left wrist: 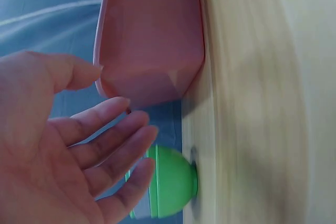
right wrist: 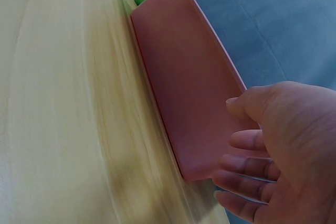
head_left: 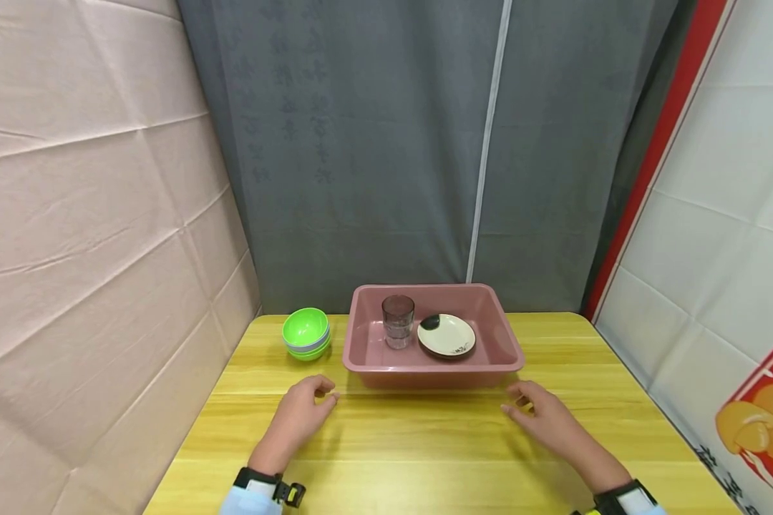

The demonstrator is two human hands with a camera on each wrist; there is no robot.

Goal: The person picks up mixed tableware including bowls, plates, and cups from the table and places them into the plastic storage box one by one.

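Note:
A pink plastic basin [head_left: 419, 379] stands at the back of the table. Inside it, a drinking glass [head_left: 398, 322] stands upright on the left, and a white plate [head_left: 447, 336] with a dark patch lies to its right, over a dark-rimmed piece. Left of the basin is a stack of bowls [head_left: 305, 335], green with a bluish one between. My left hand [head_left: 301, 413] hovers in front of the bowls, fingers loosely bent and holding nothing. My right hand [head_left: 546, 417] is near the basin's front right corner, likewise relaxed and with nothing in it.
The wooden table [head_left: 419, 458] extends toward me. Behind it hangs a grey curtain [head_left: 361, 157]. A pale cloth wall [head_left: 103, 250] bounds the left side, and a white printed sheet [head_left: 702, 286] with a red border the right.

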